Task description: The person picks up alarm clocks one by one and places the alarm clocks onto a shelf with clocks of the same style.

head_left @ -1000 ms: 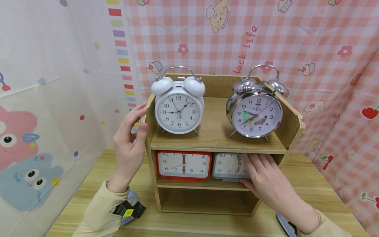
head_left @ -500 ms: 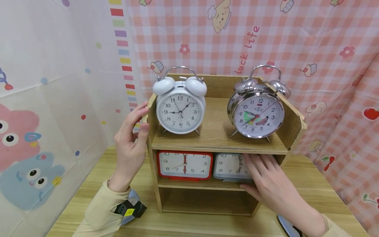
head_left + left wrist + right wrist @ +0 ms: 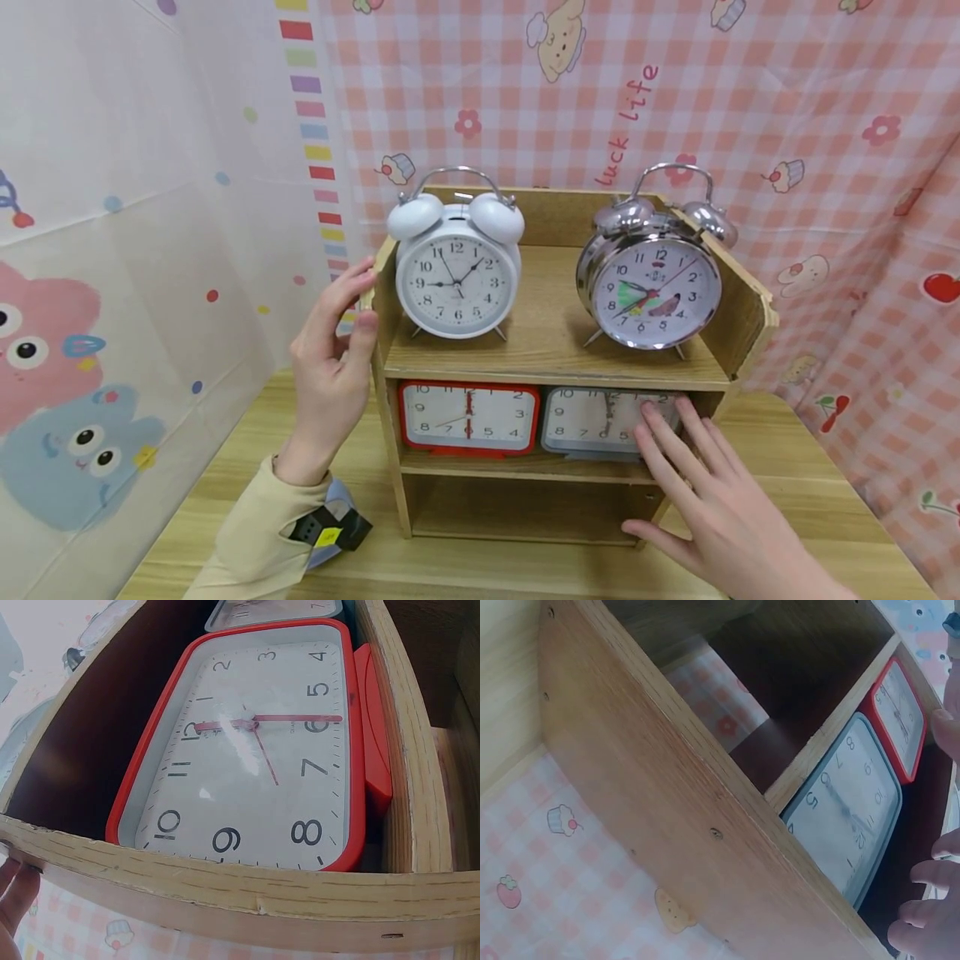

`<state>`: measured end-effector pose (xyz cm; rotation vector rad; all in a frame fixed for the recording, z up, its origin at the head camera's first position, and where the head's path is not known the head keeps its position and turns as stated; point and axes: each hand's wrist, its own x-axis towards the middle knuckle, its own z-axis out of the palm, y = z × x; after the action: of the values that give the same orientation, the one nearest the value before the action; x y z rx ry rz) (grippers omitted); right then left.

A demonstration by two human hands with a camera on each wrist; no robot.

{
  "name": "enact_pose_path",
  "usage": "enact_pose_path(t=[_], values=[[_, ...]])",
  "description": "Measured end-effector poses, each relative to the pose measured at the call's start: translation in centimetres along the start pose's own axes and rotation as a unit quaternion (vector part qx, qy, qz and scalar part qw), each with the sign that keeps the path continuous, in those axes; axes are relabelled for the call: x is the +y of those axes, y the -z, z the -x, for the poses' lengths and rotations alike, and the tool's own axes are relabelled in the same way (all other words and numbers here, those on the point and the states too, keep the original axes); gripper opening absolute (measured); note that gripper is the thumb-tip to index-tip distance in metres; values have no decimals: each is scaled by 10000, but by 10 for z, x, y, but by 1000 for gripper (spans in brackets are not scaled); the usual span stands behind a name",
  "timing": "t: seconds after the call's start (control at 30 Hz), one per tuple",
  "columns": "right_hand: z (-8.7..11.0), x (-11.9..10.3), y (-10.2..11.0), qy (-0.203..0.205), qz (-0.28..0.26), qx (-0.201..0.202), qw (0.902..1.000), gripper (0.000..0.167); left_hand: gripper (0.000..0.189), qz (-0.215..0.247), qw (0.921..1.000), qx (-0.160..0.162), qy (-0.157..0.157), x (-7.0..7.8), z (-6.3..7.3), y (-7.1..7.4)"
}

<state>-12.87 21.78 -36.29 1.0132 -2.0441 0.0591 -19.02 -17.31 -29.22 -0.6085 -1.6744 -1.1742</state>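
A small wooden shelf [image 3: 555, 371] holds several clocks. My left hand [image 3: 330, 375] rests at its upper left side panel, fingertips and thumb along the edge. Close by stands a white twin-bell alarm clock [image 3: 456, 287] on the top. A silver twin-bell alarm clock [image 3: 652, 292] is at the top right. On the middle level, a red-framed clock [image 3: 468, 419] sits left of a grey-framed clock [image 3: 592, 421]. My right hand [image 3: 708, 492] has its fingers spread, overlapping the grey clock's right end in the head view, holding nothing.
The shelf's lower compartment [image 3: 525, 510] lies beneath the clocks. A wooden table [image 3: 247, 450] carries the shelf. Behind hangs a pink checked cloth [image 3: 495, 67], with a white printed cloth [image 3: 187, 208] at the left.
My right hand has drawn back from the grey clock, down and to the right, uncovering more of its dial. The left hand stays at the side panel.
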Motion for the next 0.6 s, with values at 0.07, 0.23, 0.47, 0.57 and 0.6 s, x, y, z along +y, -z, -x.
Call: enact_pose_path(t=[0.07,0.23,0.47,0.57,0.6], values=[[3,-1,2,50,-107,245,9996,82,54,0,10000,6,-5,0,0,0],[9,1,12,-43,-168,638,9978,80,56,4,10000,4,-33,0,-1,-1],[31,16,24,-274,-47,728,9970,83,61,65,10000,40,-43,1,-2,-2],[46,26,23,-482,-40,714,9963,84,64,82,9999,79,-53,1,-1,-2],[52,29,22,-575,-26,683,9960,85,64,88,9999,89,-55,1,-1,-2]])
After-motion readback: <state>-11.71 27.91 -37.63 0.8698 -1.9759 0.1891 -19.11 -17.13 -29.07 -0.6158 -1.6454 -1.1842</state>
